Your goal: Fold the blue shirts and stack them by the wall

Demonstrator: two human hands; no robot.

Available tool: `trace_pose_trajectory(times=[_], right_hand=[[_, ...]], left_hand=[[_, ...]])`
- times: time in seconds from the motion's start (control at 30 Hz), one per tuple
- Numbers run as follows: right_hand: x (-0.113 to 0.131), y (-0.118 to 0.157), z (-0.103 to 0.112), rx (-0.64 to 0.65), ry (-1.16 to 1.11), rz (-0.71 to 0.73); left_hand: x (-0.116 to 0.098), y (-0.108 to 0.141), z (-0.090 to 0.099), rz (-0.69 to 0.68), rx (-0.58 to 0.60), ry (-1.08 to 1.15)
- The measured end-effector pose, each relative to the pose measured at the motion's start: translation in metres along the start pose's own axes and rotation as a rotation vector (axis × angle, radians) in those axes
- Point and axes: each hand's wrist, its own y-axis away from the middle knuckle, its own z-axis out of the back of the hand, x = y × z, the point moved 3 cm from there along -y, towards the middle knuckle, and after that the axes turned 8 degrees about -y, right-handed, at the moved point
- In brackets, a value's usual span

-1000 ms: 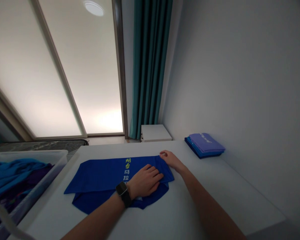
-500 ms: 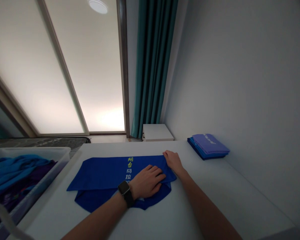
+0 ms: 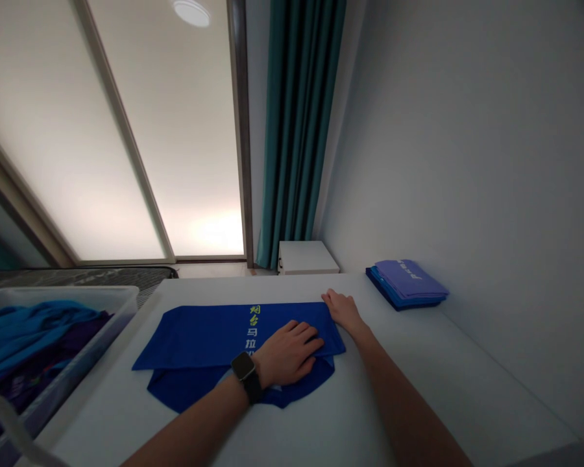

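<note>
A blue shirt [image 3: 199, 334] with yellow and white lettering lies partly folded on the white table [image 3: 316, 434], its lower part showing beneath the folded-over upper part. My left hand [image 3: 289, 353], with a black watch on its wrist, rests palm down on the shirt, fingers spread slightly, right of the lettering. At the shirt's far right corner, my right hand [image 3: 343, 310] has its fingers closed on the edge of the cloth; the fingertips are small in view.
Folded purple and blue garments [image 3: 409, 282] are stacked at the right by the wall. At the left stands a translucent bin [image 3: 121, 305] of blue and purple clothes. A low white cabinet [image 3: 307, 256] is beyond the table.
My right hand has shifted slightly right, and the shirt's far right corner reaches a little farther right. My left hand stays flat on the shirt.
</note>
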Motion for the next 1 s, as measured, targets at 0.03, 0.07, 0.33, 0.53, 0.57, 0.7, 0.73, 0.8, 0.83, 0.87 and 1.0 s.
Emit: trace_pose_trajectory(times=[0.03, 0.07, 0.33, 0.53, 0.57, 0.7, 0.73, 0.8, 0.83, 0.87, 1.0], right_hand=[[-0.003, 0.003, 0.003, 0.003, -0.003, -0.016], [-0.005, 0.006, 0.005, 0.009, -0.009, -0.031], [-0.014, 0.036, 0.014, 0.096, -0.056, -0.05], [-0.019, 0.035, 0.016, 0.107, -0.049, -0.063], [-0.019, 0.035, 0.016, 0.107, -0.051, -0.059], [-0.02, 0.033, 0.015, 0.099, -0.074, -0.059], [-0.02, 0.033, 0.014, 0.096, -0.083, -0.065], [-0.021, 0.031, 0.014, 0.089, -0.104, -0.077], [-0.022, 0.031, 0.013, 0.082, -0.114, -0.082], [-0.023, 0.03, 0.013, 0.072, -0.123, -0.089], [-0.027, 0.028, 0.016, -0.01, -0.134, -0.147]], left_hand=[[0.0, 0.0, -0.001, 0.005, -0.004, 0.003], [0.001, 0.001, -0.003, 0.011, -0.008, 0.007], [0.006, 0.004, -0.016, 0.035, -0.039, 0.048], [0.006, 0.003, -0.017, 0.044, -0.008, 0.061], [0.006, 0.003, -0.016, 0.045, -0.009, 0.063], [0.009, 0.003, -0.014, 0.061, -0.008, 0.081], [0.011, 0.002, -0.014, 0.075, 0.002, 0.087], [0.016, -0.002, -0.013, 0.121, 0.024, 0.1], [0.018, -0.005, -0.013, 0.145, 0.033, 0.103], [0.02, -0.009, -0.014, 0.166, 0.038, 0.104], [0.018, -0.032, -0.021, 0.181, 0.053, 0.082]])
